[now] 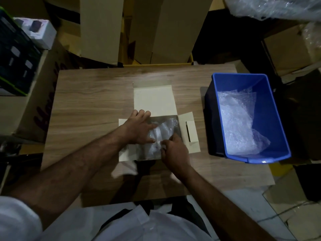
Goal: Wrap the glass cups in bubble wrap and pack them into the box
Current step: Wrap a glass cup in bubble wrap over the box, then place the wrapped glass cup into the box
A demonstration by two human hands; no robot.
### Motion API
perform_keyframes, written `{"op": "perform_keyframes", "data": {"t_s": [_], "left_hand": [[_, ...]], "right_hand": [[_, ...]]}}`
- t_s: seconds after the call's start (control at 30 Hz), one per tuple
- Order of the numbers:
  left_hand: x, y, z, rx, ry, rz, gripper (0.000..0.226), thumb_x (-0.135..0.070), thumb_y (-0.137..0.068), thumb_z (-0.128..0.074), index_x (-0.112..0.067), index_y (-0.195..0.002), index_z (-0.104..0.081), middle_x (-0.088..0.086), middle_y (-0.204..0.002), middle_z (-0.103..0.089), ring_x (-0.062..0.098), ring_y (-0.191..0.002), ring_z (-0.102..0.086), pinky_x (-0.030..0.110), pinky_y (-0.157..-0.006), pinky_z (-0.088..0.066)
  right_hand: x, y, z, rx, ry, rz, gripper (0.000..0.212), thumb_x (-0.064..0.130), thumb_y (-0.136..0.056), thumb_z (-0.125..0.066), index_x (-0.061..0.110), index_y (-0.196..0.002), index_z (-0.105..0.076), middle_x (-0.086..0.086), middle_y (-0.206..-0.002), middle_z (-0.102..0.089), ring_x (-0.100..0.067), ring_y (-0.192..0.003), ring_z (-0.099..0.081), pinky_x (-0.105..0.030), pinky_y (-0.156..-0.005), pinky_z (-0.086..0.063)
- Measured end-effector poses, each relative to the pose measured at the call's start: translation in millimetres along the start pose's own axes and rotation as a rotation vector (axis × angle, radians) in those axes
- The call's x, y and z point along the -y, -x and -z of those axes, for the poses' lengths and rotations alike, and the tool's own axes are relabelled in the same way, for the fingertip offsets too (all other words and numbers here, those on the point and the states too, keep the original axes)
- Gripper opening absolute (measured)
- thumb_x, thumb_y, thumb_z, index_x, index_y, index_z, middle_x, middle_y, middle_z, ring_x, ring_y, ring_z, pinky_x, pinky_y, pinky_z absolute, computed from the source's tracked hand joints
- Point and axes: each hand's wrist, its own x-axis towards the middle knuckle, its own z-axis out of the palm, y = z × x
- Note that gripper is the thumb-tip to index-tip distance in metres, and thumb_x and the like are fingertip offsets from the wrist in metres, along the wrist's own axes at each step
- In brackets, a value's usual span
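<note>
Table point(90, 101) surface lies bare on your left and behind the box; the blue bin point(271, 119) with loose bubble wrap point(238, 124) crowds the right edge. The box point(154, 100) sits mid-table, flaps open. Inside lie your wrapped cups point(161, 131). Your left hand point(139, 127) presses on them, fingers spread. Your right hand point(175, 150) pinches the wrap at the near side.

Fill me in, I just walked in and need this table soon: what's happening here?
A person is packing bubble-wrapped bundles into an open white box on the wooden table. Both hands are inside it: the left hand presses on the wrap, the right hand pinches its near edge. A blue bin alongside holds more bubble wrap.
</note>
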Motion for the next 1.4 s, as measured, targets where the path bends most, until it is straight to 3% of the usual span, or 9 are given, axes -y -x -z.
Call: {"op": "perform_keyframes", "data": {"t_s": [0.13,0.23,0.37,0.5,0.63,0.8,0.97,1.27,1.4], "left_hand": [[3,3,-4,0.005,0.009,-0.007,0.083,-0.083,-0.086,-0.029,-0.039,-0.156,-0.028,0.014,-0.144,-0.035,0.031,-0.125,-0.038,0.041,-0.102,-0.031],[1,1,-9,-0.053,0.023,-0.007,0.096,-0.084,-0.074,-0.005,-0.038,-0.152,-0.038,0.014,-0.137,-0.042,0.030,-0.119,-0.042,0.042,-0.098,-0.033],[-2,-1,-21,-0.180,0.046,-0.022,0.068,-0.069,-0.089,-0.026,-0.033,-0.130,-0.067,0.014,-0.111,-0.056,0.030,-0.096,-0.052,0.041,-0.085,-0.040],[-5,1,-27,-0.266,0.071,-0.045,0.059,-0.061,-0.093,-0.032,-0.028,-0.127,-0.068,0.014,-0.109,-0.057,0.030,-0.092,-0.050,0.040,-0.082,-0.037],[-8,17,-23,-0.279,0.214,0.042,0.056,-0.057,-0.097,-0.032,-0.028,-0.138,-0.058,0.009,-0.116,-0.052,0.026,-0.099,-0.052,0.043,-0.088,-0.042],[-25,31,-10,-0.363,0.386,0.221,0.054,-0.054,-0.099,-0.033,-0.029,-0.143,-0.049,0.006,-0.133,-0.048,0.025,-0.115,-0.051,0.044,-0.096,-0.039],[-60,18,13,-0.453,0.452,0.310,0.053,-0.050,-0.099,-0.047,-0.027,-0.146,-0.049,0.010,-0.148,-0.044,0.029,-0.131,-0.044,0.046,-0.104,-0.036],[-134,-41,66,-0.627,0.579,0.281,0.048,-0.040,-0.098,-0.052,-0.016,-0.139,-0.057,0.019,-0.149,-0.041,0.035,-0.132,-0.045,0.046,-0.106,-0.038],[-169,-80,91,-0.667,0.641,0.199,0.050,-0.039,-0.099,-0.049,-0.014,-0.142,-0.054,0.022,-0.154,-0.036,0.037,-0.137,-0.041,0.046,-0.112,-0.033]], "right_hand": [[-3,5,1,0.028,-0.018,-0.025,0.027,0.031,-0.094,-0.067,0.024,-0.119,-0.071,-0.006,-0.144,-0.042,-0.015,-0.127,-0.046,-0.024,-0.091,-0.054],[1,3,7,0.053,0.008,-0.035,0.026,0.032,-0.094,-0.068,0.025,-0.119,-0.071,-0.010,-0.156,-0.029,-0.019,-0.138,-0.038,-0.028,-0.097,-0.052],[6,0,8,0.071,0.050,-0.033,0.025,0.031,-0.094,-0.068,0.023,-0.118,-0.072,-0.013,-0.160,-0.021,-0.025,-0.142,-0.033,-0.030,-0.096,-0.053],[4,1,12,0.111,0.049,-0.028,0.029,0.031,-0.094,-0.068,0.022,-0.122,-0.069,-0.015,-0.159,-0.021,-0.027,-0.140,-0.035,-0.032,-0.098,-0.052],[-3,2,24,0.033,0.014,0.046,0.042,0.030,-0.095,-0.065,0.024,-0.136,-0.058,-0.011,-0.157,-0.030,-0.022,-0.135,-0.044,-0.031,-0.097,-0.052],[-9,0,42,-0.100,-0.020,0.105,0.055,0.023,-0.093,-0.064,0.020,-0.146,-0.048,-0.012,-0.156,-0.040,-0.027,-0.139,-0.043,-0.038,-0.109,-0.046],[-30,-3,75,-0.190,0.005,0.116,0.067,0.025,-0.090,-0.062,0.013,-0.152,-0.040,-0.021,-0.160,-0.032,-0.037,-0.146,-0.034,-0.048,-0.114,-0.040],[-130,12,133,-0.362,0.020,0.014,0.061,0.039,-0.098,-0.043,0.017,-0.154,-0.040,-0.019,-0.161,-0.032,-0.033,-0.146,-0.033,-0.045,-0.117,-0.036],[-198,18,143,-0.352,0.063,-0.064,0.063,0.043,-0.094,-0.054,0.017,-0.151,-0.045,-0.017,-0.160,-0.035,-0.035,-0.144,-0.039,-0.045,-0.109,-0.042]]}}
